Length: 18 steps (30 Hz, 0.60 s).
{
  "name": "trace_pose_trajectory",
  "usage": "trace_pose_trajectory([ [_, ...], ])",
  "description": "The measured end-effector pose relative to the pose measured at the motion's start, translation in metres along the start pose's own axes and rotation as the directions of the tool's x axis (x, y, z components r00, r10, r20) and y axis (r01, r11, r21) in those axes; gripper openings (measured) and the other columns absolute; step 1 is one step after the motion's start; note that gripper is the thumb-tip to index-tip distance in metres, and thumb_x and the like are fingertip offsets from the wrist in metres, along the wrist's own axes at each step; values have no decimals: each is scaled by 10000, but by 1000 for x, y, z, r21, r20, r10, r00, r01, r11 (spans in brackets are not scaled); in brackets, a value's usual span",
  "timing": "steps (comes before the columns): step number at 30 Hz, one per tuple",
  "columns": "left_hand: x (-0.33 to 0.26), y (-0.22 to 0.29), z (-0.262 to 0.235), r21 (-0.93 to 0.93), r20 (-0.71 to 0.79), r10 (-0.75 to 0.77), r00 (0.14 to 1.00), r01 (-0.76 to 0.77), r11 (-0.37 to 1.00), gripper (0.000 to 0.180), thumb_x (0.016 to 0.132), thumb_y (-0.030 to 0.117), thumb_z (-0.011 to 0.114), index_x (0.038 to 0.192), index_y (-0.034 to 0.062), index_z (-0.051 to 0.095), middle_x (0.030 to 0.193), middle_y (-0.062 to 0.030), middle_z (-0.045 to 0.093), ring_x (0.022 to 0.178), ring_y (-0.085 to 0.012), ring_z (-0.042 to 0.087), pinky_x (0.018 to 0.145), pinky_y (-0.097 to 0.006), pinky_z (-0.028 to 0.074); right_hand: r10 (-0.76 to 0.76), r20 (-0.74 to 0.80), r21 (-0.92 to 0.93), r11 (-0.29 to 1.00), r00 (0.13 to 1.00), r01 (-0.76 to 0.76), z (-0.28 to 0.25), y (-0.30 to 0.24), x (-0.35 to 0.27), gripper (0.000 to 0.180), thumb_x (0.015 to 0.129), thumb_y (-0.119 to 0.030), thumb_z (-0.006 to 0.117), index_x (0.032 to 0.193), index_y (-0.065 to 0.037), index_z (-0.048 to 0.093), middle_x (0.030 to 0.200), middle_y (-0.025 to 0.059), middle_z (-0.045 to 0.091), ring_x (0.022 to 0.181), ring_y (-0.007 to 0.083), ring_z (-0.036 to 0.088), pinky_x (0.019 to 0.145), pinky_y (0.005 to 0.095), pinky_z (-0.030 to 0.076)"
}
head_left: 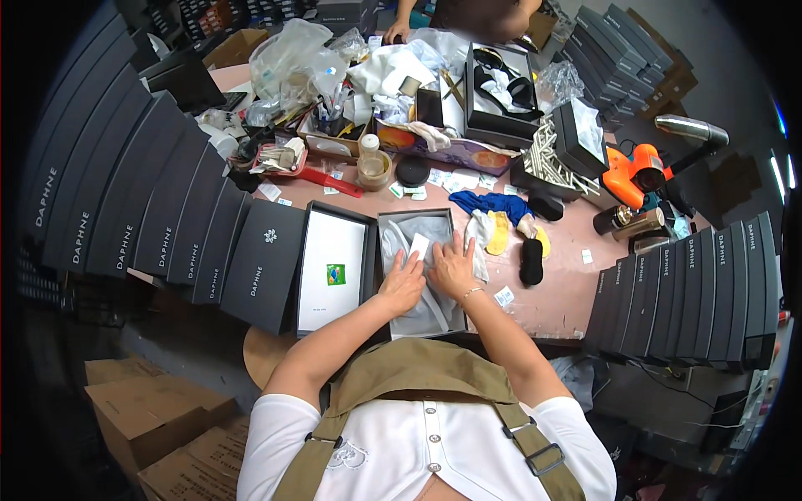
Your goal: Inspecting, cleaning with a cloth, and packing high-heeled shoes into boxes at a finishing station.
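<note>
- one pink worktable (543, 309) runs across the view, crowded toward its far side.
- many dark grey lidded boxes (109, 167) stand in a long row at the left; a shorter row of dark boxes (685, 301) stands at the right.
- an open dark box (415, 213) sits directly in front of the person, lined with pale tissue paper (409, 227) that lies rumpled under both hands.
- just left of it is a shallow dark lid (330, 238), white side up.
- the orange heat gun (626, 175) is at the far right of the table.
- the left hand (403, 284) rests on the tissue with fingers stretched forward; whether it pinches anything cannot be told.
- the right hand (452, 269) lies over the tissue near the box's right wall, fingers spread.
- a blue cloth (493, 204) lies beyond the right hand, a black bundle (531, 261) to its right.
- a green packet (336, 275) lies inside the lid.
- a small white slip (419, 245) is at the left fingertips.
</note>
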<state>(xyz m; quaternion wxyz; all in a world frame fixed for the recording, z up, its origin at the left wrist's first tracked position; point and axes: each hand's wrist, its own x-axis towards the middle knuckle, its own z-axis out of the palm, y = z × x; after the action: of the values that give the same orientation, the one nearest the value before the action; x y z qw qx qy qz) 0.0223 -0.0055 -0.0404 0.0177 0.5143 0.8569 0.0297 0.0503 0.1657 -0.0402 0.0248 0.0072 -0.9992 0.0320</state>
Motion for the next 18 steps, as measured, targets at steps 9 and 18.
trace_pose_trajectory([
  [9, 22, 39, 9, 254, 210, -20, 978, -35, 966, 332, 890, 253, 478, 1039, 88, 725, 1043, -149, 677, 1077, -364, 579, 1081, -644, 196, 84, 103, 179, 978, 991, -102, -37, 21, 33, 232, 789, -190, 574, 934, -12, 598, 889, 208, 668, 967, 408, 600, 901, 558, 422],
  [18, 34, 19, 19, -507, 16, -57, 998, 58, 860, 439, 897, 279, 490, 1257, 48, 588, 1221, -129, 625, 1179, -285, 552, 1034, -546, 350, 209, -120, 656, 750, 971, -81, -129, 63, 12, 201, 790, -99, 535, 955, 8, 574, 732, 208, 584, 661, 387, 568, 634, 413, 456],
])
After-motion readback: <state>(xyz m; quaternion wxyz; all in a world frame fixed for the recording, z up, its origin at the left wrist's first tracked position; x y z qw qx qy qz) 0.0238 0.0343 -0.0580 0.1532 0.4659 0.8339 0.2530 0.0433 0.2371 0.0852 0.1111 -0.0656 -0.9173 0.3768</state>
